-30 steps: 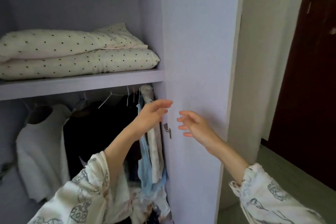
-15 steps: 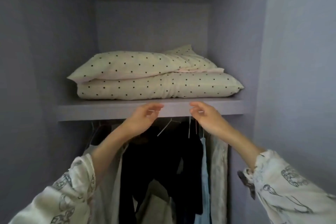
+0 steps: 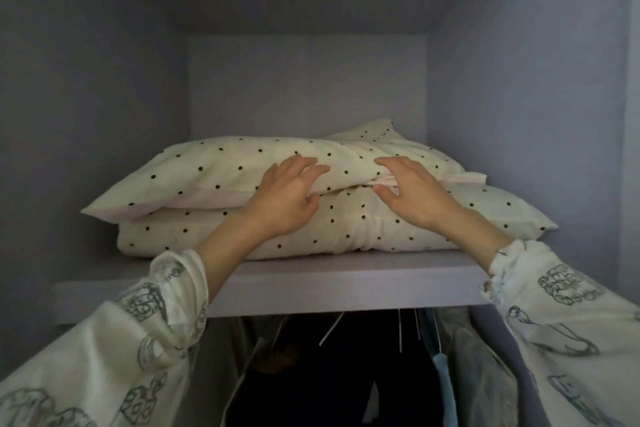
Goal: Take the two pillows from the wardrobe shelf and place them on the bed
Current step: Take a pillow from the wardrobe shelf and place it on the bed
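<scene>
Two cream pillows with black dots lie stacked on the lilac wardrobe shelf (image 3: 311,282). The top pillow (image 3: 214,166) rests on the bottom pillow (image 3: 353,229). My left hand (image 3: 287,198) is at the front edge of the top pillow, fingers spread over it and thumb under its edge. My right hand (image 3: 412,194) is beside it, fingers over the same edge and thumb near the seam between the pillows. Neither hand has closed on the fabric. The bed is out of view.
The wardrobe's side walls (image 3: 519,114) and back panel enclose the shelf closely. Below the shelf hang dark clothes (image 3: 311,374) and a light blue garment (image 3: 443,385) on hangers. My patterned sleeves fill the lower corners.
Both hands rose from below the shelf edge up onto the front of the top pillow. The view moved closer and squared up to the shelf.
</scene>
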